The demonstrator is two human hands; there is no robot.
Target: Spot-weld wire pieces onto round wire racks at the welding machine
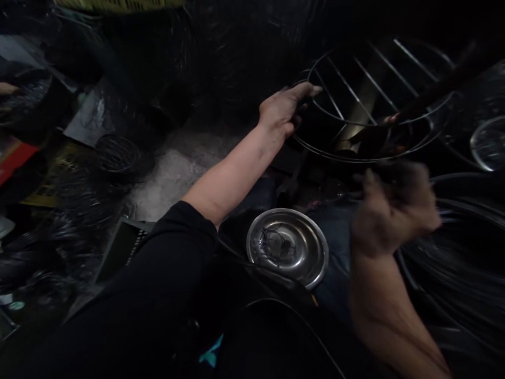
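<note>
The left hand [284, 113] is stretched forward and closed on the near-left rim of a round wire frame [394, 69], which stands tilted ahead among dark wire coils. The right hand [394, 208] (badly blurred) is curled into a fist just below the frame's lower edge; I cannot tell what it grips. A steel bowl [303, 231] sits on the lap between the arms.

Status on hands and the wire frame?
Left hand gripping wire frame rim. Right hand blurred, curled below frame, hold unclear. Steel bowl on lap, wire coils at right.
</note>
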